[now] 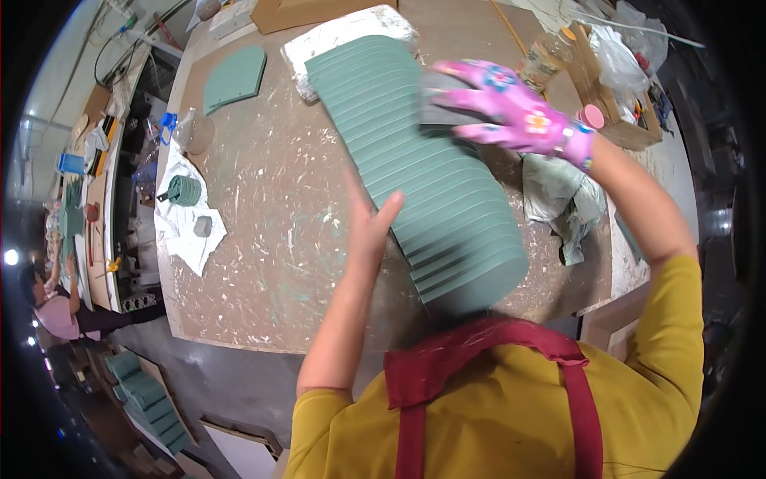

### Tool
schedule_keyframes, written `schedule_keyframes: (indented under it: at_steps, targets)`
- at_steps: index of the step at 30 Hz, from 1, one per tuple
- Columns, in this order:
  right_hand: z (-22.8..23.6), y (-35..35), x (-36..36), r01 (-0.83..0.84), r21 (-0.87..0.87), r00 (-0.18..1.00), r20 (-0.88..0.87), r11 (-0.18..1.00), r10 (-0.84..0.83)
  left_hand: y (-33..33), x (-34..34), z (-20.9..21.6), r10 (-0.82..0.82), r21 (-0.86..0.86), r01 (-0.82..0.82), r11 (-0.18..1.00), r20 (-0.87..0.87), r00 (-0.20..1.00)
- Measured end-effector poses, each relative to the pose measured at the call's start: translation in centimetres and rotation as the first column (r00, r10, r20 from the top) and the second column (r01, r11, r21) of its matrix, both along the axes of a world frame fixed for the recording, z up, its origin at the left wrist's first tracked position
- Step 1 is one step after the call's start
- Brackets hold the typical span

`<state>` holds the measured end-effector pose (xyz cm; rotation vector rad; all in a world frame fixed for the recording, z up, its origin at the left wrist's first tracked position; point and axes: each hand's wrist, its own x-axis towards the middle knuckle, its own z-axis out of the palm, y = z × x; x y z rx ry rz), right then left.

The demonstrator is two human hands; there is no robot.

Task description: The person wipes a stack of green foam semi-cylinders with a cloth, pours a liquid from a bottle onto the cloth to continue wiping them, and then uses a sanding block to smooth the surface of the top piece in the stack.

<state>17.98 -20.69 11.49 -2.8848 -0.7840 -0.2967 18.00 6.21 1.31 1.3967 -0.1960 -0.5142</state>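
Note:
A long row of green round-edged panels (pixel 435 191) lies fanned out in overlapping steps, its far end over a paint-spotted white block (pixel 351 32). My bare left hand (pixel 373 219) grips the row's left edge, the thumb on top and the other fingers partly hidden along the side. On my right hand (pixel 511 108) is a pink flowered glove. Its fingers are closed over a dark grey flat pad (pixel 443 100), perhaps a sanding pad, pressed to the row's right edge near the far end. Motion blurs this hand and the pad slightly.
A single green panel (pixel 235 78) lies at the table's far left. Nearer are a clear bottle (pixel 194 132) and a green-stained cup (pixel 184 191) on a white cloth (pixel 179 231). At right are a crumpled cloth (pixel 562 191), a jar (pixel 546 60) and a cardboard box (pixel 630 120). Another person (pixel 60 307) works far left.

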Motion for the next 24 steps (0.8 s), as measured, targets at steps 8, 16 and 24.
schedule_keyframes:
  at_steps: [8, 16, 24]
  targets:
    - [-5.3, 11.5, 4.9, -0.249, 0.288, 0.968, 0.058, 0.925, 0.243, -0.1, 0.9, -1.3, -0.159, -0.019, 0.160, 0.987, -0.242, 0.957]
    - [-3.0, -1.6, 2.3, 0.033, 0.128, 0.999, -0.030, 0.991, -0.029, -1.5, 3.3, 0.3, -0.044, -0.082, 0.043, 0.996, -0.005, 0.999]
    - [-3.8, 12.7, 8.8, -0.284, 0.154, 0.952, -0.069, 0.946, 0.297, -0.6, 4.8, -1.9, -0.145, 0.093, 0.159, 0.983, -0.143, 0.979]
